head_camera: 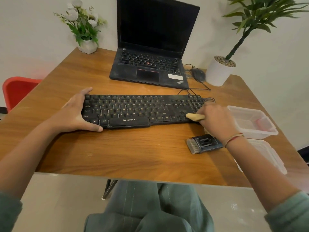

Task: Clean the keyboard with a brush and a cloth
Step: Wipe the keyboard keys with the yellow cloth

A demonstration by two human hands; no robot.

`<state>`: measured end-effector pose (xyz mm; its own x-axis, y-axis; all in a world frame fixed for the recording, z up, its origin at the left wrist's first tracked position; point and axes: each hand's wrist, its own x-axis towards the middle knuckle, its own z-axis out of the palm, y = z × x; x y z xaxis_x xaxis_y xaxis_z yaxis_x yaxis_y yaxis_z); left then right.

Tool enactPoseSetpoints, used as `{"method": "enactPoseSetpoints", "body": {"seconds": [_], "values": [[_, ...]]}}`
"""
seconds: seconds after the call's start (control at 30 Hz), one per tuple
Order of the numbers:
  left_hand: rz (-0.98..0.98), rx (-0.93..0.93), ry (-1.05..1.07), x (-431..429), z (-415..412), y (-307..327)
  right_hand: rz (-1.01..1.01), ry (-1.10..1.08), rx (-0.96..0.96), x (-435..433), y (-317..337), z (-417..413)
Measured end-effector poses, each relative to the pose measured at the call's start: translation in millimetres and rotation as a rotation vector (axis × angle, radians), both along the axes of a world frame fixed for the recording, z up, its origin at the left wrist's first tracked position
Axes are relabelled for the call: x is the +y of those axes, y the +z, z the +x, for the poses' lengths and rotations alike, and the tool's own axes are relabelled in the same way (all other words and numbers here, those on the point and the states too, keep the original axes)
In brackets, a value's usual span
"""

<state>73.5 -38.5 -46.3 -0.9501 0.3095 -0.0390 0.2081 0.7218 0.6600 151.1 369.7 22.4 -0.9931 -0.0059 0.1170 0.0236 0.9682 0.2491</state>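
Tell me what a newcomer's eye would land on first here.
The dusty black keyboard in the middle of the wooden table draws the eye, with the left hand gripping its left end. At its right end the right hand holds a beige cloth against the keys, and a brush lies just in front. Behind stands an open laptop, screen dark.

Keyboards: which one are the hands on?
The standalone keyboard, nearer the person: left hand grips its left end, right hand presses a cloth on its right end. The laptop's is untouched.
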Motion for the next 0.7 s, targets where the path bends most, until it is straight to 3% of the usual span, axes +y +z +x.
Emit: {"method": "enactPoseSetpoints", "body": {"seconds": [0.33, 0.7], "values": [[0.004, 0.009, -0.008, -2.6, -3.1, -3.5, 0.065, 0.065, -0.117, -9.5, -0.4, -1.8], [0.015, -0.001, -0.022, -2.6, -2.5, -1.5, -0.053, 0.222, -0.095, -51.3, -9.8, -4.6]]}}
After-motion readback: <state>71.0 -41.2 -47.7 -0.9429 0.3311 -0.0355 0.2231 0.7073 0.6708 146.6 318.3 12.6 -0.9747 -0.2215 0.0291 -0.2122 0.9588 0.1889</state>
